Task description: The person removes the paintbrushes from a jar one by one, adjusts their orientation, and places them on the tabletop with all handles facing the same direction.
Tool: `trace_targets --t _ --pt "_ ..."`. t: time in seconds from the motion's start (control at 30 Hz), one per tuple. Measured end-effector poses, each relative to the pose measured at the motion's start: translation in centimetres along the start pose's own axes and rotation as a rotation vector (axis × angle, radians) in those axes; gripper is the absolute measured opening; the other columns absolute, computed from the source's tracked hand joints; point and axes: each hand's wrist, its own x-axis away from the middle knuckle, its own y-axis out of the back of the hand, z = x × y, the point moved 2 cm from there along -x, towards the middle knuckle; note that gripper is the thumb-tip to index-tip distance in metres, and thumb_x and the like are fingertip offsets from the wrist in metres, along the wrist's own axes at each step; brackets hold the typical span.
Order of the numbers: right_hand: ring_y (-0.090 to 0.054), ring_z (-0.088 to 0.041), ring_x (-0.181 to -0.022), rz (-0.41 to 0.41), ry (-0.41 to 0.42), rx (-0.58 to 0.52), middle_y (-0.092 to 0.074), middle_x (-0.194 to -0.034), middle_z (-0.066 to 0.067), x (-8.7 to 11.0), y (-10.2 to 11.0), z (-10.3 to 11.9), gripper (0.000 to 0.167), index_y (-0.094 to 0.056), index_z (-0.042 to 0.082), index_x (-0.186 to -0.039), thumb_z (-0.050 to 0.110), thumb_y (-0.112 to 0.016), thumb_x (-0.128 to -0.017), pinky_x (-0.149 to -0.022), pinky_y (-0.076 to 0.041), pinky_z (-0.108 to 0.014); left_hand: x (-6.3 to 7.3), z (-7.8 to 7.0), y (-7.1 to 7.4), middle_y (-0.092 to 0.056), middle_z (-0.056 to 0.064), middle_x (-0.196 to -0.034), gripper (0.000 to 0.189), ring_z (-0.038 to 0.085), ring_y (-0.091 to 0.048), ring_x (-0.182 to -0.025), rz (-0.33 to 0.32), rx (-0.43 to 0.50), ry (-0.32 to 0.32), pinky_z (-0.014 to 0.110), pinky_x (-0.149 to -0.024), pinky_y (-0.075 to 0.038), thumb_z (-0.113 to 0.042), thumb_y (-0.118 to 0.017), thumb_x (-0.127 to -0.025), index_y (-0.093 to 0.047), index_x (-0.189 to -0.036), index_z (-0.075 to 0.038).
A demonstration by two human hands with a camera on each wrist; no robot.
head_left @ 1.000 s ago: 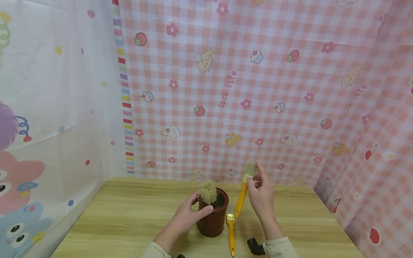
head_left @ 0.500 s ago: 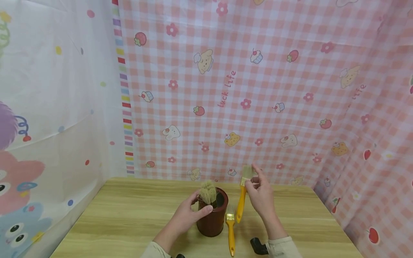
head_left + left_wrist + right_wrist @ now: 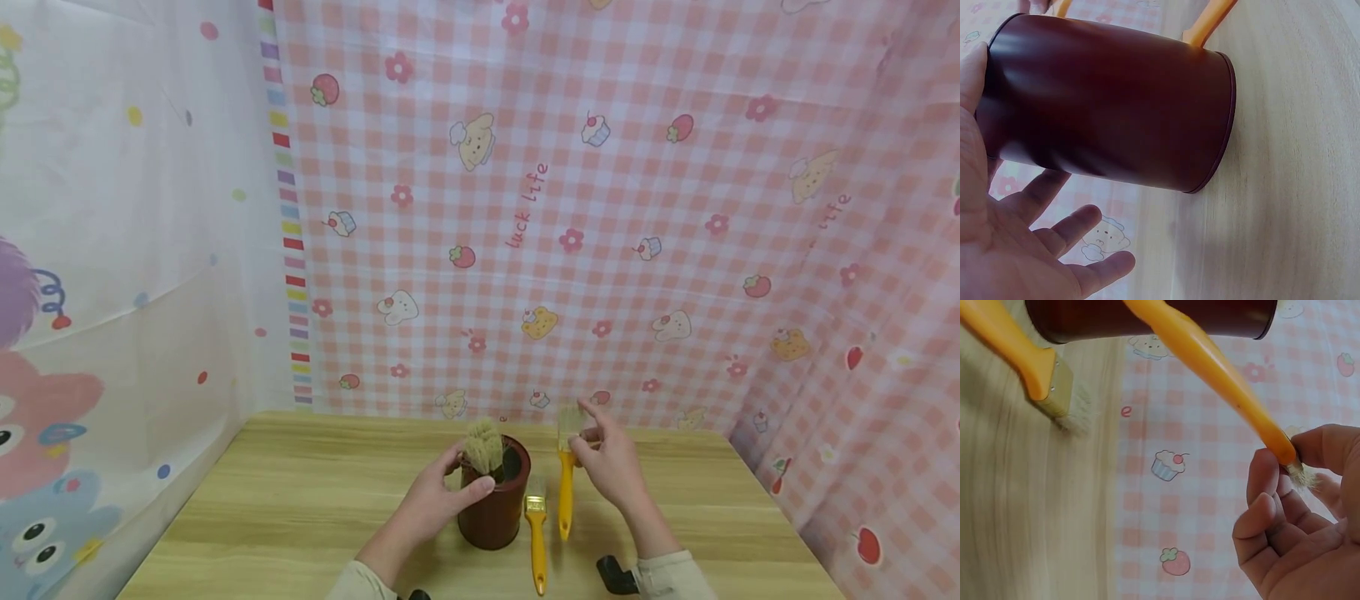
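Observation:
A dark red-brown cylindrical pot (image 3: 490,517) stands upright on the table, with pale bristle tufts (image 3: 483,447) showing above its rim. My left hand (image 3: 429,507) holds the pot by its upper left side, thumb at the near rim; in the left wrist view its other fingers (image 3: 1063,234) are spread. To the right, my right hand (image 3: 613,467) pinches a yellow-handled paintbrush (image 3: 566,492) near its metal collar, bristles up and handle hanging down. The right wrist view shows thumb and fingertips meeting at that collar. What else the pot contains is hidden.
A second yellow-handled paintbrush (image 3: 537,542) lies on the wooden table (image 3: 300,500) beside the pot, bristles away from me. A pink checked cloth (image 3: 420,250) hangs behind the table. Black wrist devices (image 3: 617,575) sit by the sleeves.
My right hand has lowered the pinched paintbrush and swung its handle toward me, so it now points nearly straight down. The left hand and pot have stayed put.

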Motion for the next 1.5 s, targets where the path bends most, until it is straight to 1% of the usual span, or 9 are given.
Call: trace_targets --t 0.2,0.4,0.5,0.7,0.8,0.9,1.07,1.23,1.5 --pt "-0.072 -0.02 -0.073 0.083 -0.054 -0.007 -0.077 -0.093 -0.012 0.0 -0.1 -1.2 0.065 -0.046 0.013 -0.162 0.007 -0.067 -0.101 -0.063 -0.057 -0.029 0.1 -0.2 0.1 -0.045 0.023 -0.166 0.092 0.052 -0.043 -0.152 0.006 0.008 0.005 0.073 -0.115 -0.042 -0.063 -0.074 -0.095 -0.037 -0.168 -0.02" --pt "-0.074 -0.026 -0.075 0.141 -0.119 0.008 -0.074 -0.087 -0.01 0.4 -0.2 -2.5 0.066 -0.043 0.013 -0.164 0.008 -0.067 -0.103 -0.066 -0.056 -0.033 0.0 0.0 0.0 -0.045 0.022 -0.167 0.092 0.052 -0.042 -0.152 0.009 0.013 0.007 0.073 -0.115 -0.042 -0.064 -0.073 -0.095 -0.037 -0.168 -0.021" --pt "-0.073 -0.025 -0.074 0.148 -0.141 0.014 -0.075 -0.087 -0.007 0.6 -0.3 -3.0 0.066 -0.044 0.013 -0.164 0.009 -0.069 -0.103 -0.063 -0.053 -0.034 0.0 0.1 0.0 -0.045 0.021 -0.167 0.092 0.052 -0.043 -0.152 0.008 0.013 0.004 0.073 -0.115 -0.042 -0.064 -0.073 -0.095 -0.037 -0.168 -0.021" --pt "-0.074 -0.029 -0.074 0.154 -0.179 -0.037 -0.077 -0.092 -0.009 0.8 -1.0 -4.2 0.066 -0.045 0.01 -0.163 0.006 -0.069 -0.102 -0.064 -0.058 -0.037 0.0 0.1 0.0 -0.045 0.022 -0.166 0.092 0.052 -0.043 -0.151 0.009 0.011 -0.005 0.074 -0.115 -0.042 -0.064 -0.073 -0.095 -0.037 -0.168 -0.021" --pt "-0.073 -0.027 -0.073 0.155 -0.182 -0.039 -0.077 -0.092 -0.009 0.9 -1.3 -4.5 0.065 -0.046 0.008 -0.162 0.005 -0.07 -0.101 -0.066 -0.061 -0.04 -0.1 0.0 0.0 -0.045 0.022 -0.167 0.092 0.052 -0.043 -0.152 0.01 0.017 -0.006 0.074 -0.116 -0.041 -0.063 -0.073 -0.096 -0.037 -0.168 -0.02" --pt "-0.072 -0.026 -0.071 0.155 -0.19 -0.031 -0.077 -0.09 -0.009 1.0 -1.5 -4.7 0.065 -0.047 0.007 -0.161 0.005 -0.07 -0.1 -0.065 -0.06 -0.04 -0.1 0.1 0.0 -0.044 0.021 -0.167 0.092 0.052 -0.042 -0.152 0.009 0.018 -0.002 0.074 -0.116 -0.041 -0.064 -0.073 -0.095 -0.037 -0.168 -0.02" --pt "-0.071 -0.029 -0.068 0.17 -0.202 -0.04 -0.078 -0.089 -0.011 1.2 -1.8 -5.0 0.065 -0.047 0.003 -0.16 0.001 -0.069 -0.099 -0.061 -0.058 -0.039 -0.1 0.0 0.1 -0.045 0.021 -0.166 0.092 0.052 -0.042 -0.152 0.007 0.019 0.002 0.074 -0.116 -0.041 -0.065 -0.073 -0.095 -0.038 -0.168 -0.02" --pt "-0.07 -0.026 -0.065 0.188 -0.2 -0.039 -0.077 -0.086 -0.011 1.2 -2.1 -5.6 0.066 -0.048 0.003 -0.159 0.0 -0.069 -0.097 -0.062 -0.06 -0.041 -0.1 -0.1 0.1 -0.045 0.021 -0.166 0.092 0.052 -0.042 -0.152 0.008 0.019 0.0 0.073 -0.116 -0.041 -0.065 -0.073 -0.095 -0.038 -0.168 -0.02" --pt "-0.069 -0.025 -0.066 0.211 -0.225 -0.045 -0.076 -0.091 -0.014 1.3 -2.6 -6.4 0.066 -0.047 0.001 -0.159 -0.001 -0.069 -0.097 -0.062 -0.06 -0.039 0.0 -0.1 0.1 -0.045 0.021 -0.167 0.092 0.052 -0.042 -0.152 0.011 0.022 0.0 0.073 -0.116 -0.041 -0.064 -0.073 -0.095 -0.037 -0.168 -0.02"
